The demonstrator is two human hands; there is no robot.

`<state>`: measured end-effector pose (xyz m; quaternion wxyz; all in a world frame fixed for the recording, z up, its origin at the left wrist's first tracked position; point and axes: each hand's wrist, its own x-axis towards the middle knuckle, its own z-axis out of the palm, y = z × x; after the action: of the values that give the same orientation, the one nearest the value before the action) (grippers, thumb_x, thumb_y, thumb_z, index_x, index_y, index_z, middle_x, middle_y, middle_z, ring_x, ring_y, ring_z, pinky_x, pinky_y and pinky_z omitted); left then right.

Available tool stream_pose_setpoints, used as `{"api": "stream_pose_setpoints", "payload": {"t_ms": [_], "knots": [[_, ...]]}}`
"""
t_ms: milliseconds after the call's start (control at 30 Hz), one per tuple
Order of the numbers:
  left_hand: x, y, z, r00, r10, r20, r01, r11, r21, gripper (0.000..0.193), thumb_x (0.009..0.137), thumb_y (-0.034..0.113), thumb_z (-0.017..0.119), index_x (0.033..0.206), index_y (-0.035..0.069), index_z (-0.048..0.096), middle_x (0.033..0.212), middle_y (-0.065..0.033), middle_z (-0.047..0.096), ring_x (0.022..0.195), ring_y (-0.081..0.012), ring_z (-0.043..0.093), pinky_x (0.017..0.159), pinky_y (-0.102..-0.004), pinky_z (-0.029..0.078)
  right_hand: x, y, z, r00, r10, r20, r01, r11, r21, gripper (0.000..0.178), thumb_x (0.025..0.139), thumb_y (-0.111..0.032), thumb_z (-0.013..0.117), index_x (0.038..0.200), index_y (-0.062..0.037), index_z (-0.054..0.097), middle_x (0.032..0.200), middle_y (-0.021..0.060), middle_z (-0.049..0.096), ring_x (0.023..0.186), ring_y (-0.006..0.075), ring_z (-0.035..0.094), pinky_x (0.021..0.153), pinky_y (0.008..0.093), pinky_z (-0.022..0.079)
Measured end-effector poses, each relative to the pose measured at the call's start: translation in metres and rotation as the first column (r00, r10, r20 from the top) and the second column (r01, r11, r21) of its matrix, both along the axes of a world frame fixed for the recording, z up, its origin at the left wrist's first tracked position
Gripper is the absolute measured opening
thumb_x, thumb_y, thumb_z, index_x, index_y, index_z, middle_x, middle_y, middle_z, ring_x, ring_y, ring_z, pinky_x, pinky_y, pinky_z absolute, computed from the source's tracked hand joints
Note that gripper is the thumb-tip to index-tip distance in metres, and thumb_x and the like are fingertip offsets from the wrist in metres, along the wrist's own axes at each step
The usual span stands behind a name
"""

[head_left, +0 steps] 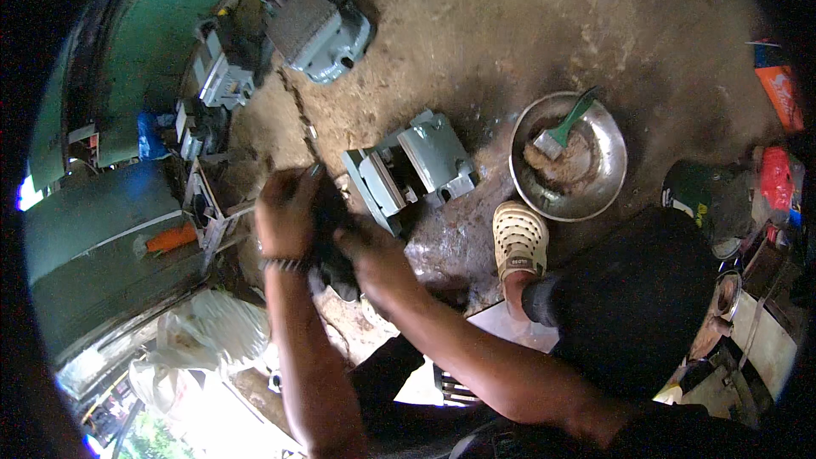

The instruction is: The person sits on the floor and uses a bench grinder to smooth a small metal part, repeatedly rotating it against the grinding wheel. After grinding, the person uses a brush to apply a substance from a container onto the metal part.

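My left hand, with a dark band at the wrist, closes on a dark cloth. The fingers of my right hand are bent against the same cloth from the other side. The cloth is in shadow, so its folds are hard to make out. Just right of my hands, a grey-painted metal vise rests on the floor. Farther right is a shiny metal bowl with a wet-looking brown residue inside. A green-handled paintbrush leans in it, bristles down.
More grey metal castings stand at the upper left, beside a green wall. White plastic bags lie lower left. My foot in a beige clog is just below the bowl. Assorted items and a red bag line the right side.
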<state>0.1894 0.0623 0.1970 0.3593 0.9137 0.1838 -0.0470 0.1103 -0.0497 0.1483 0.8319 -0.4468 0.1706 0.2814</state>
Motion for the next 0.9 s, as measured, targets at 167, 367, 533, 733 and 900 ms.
{"api": "stream_pose_setpoints", "payload": {"t_ms": [167, 367, 533, 733, 900], "knots": [[-0.113, 0.009, 0.114, 0.988, -0.021, 0.151, 0.080, 0.915, -0.395, 0.052, 0.088, 0.029, 0.068, 0.125, -0.003, 0.050, 0.113, -0.0078, 0.062, 0.094, -0.0174, 0.060, 0.088, -0.0288, 0.046, -0.038, 0.000, 0.079, 0.968, 0.016, 0.249, -0.064, 0.981, 0.184, 0.029, 0.092, -0.020, 0.055, 0.112, 0.0015, 0.058, 0.096, 0.0159, 0.066, 0.088, 0.0240, 0.062, 0.084, 0.0361, 0.047], [-0.209, 0.030, 0.145, 0.982, 0.084, 0.171, -0.002, 0.903, -0.430, 0.025, 0.089, 0.013, 0.066, 0.110, 0.000, 0.061, 0.099, -0.0044, 0.066, 0.086, -0.0109, 0.058, 0.079, -0.0268, 0.048, -0.069, -0.011, 0.135, 0.696, 0.236, 0.678, -0.007, 0.946, -0.323, 0.034, 0.091, -0.022, 0.062, 0.114, 0.0030, 0.057, 0.103, 0.0177, 0.064, 0.094, 0.0247, 0.063, 0.085, 0.0344, 0.049], [-0.245, 0.107, 0.139, 0.843, 0.321, 0.431, -0.197, 0.931, -0.307, 0.024, 0.089, 0.014, 0.066, 0.108, -0.001, 0.063, 0.099, -0.0074, 0.066, 0.086, -0.0144, 0.059, 0.075, -0.0263, 0.048, 0.039, -0.103, 0.143, 0.358, 0.851, 0.384, -0.239, 0.481, -0.843, 0.051, 0.088, -0.039, 0.063, 0.124, -0.0035, 0.057, 0.119, 0.0195, 0.062, 0.106, 0.0283, 0.061, 0.089, 0.0385, 0.049], [-0.298, 0.210, 0.124, 0.777, 0.361, 0.516, -0.404, 0.914, -0.031, 0.031, 0.093, 0.009, 0.055, 0.123, 0.000, 0.055, 0.107, -0.0151, 0.064, 0.092, -0.0199, 0.061, 0.088, -0.0332, 0.050, 0.147, -0.319, 0.099, 0.424, 0.858, -0.291, 0.210, -0.406, -0.890, 0.049, 0.081, -0.031, 0.062, 0.118, 0.0012, 0.060, 0.108, 0.0246, 0.064, 0.096, 0.0380, 0.064, 0.087, 0.0467, 0.050], [-0.291, 0.214, 0.084, 0.649, 0.683, 0.336, -0.554, 0.726, -0.407, 0.034, 0.095, 0.008, 0.049, 0.129, 0.000, 0.051, 0.111, -0.0161, 0.063, 0.096, -0.0220, 0.061, 0.088, -0.0345, 0.049, 0.140, -0.393, -0.015, 0.549, 0.744, -0.382, 0.006, -0.460, -0.888, 0.058, 0.074, -0.029, 0.073, 0.125, -0.0065, 0.056, 0.111, 0.0237, 0.062, 0.099, 0.0369, 0.063, 0.088, 0.0445, 0.050]]}}
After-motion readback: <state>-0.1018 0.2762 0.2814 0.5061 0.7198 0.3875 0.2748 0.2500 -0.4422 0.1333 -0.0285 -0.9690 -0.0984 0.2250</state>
